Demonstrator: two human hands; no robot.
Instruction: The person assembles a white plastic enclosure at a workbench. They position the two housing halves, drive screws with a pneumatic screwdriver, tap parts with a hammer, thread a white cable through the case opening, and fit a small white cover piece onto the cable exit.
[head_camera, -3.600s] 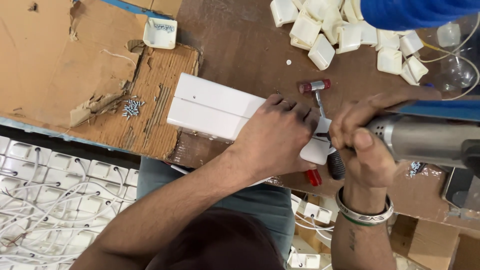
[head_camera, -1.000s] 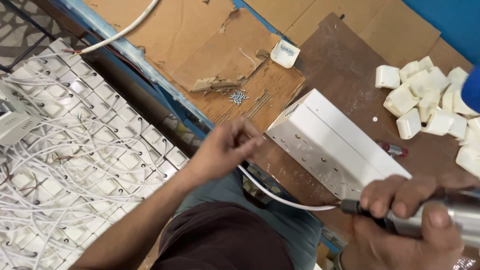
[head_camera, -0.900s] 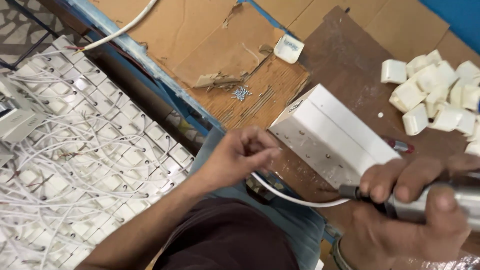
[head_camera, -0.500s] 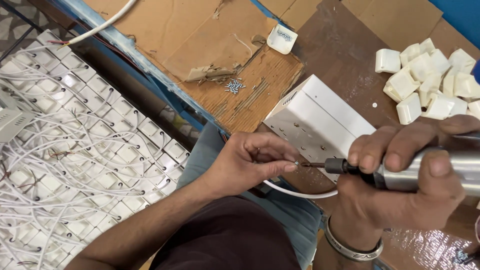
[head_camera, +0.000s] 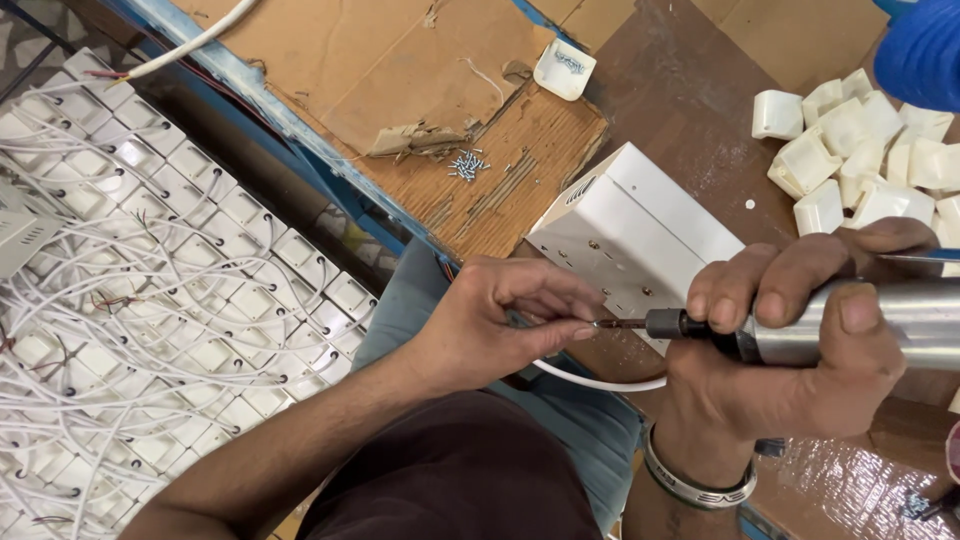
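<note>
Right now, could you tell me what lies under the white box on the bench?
The white box rests on the brown benchtop, its left corner over cardboard. A white cable curves below it; the underside is hidden.

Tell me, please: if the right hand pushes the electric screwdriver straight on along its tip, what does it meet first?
Probably the fingertips of the left hand, which pinch at the bit's tip. The right hand points the electric screwdriver leftward at them; depth is unclear.

Left hand (head_camera: 500, 325) reached rightward, thumb and forefinger pinched together. Right hand (head_camera: 800, 350) was curled in a full closed grip, bangled wrist nearest.
</note>
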